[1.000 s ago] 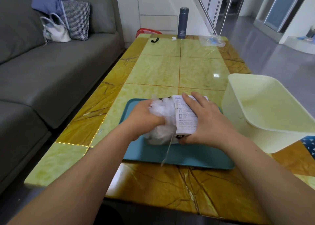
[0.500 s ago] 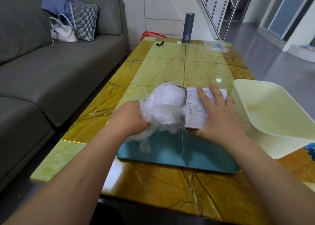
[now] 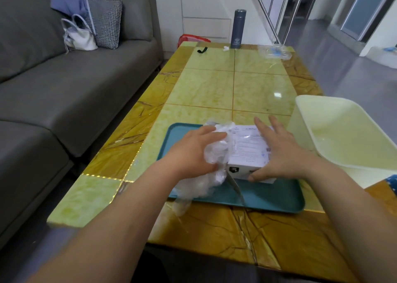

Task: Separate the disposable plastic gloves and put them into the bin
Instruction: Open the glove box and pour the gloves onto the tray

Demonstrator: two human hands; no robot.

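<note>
Head view: left hand [image 3: 190, 151] partly hides crumpled gloves [image 3: 203, 185]

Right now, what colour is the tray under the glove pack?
Teal blue; the tray shows best in the head view.

Teal tray [image 3: 268, 199], cream bin [image 3: 343, 132], houndstooth cushion [image 3: 106, 23]
</note>
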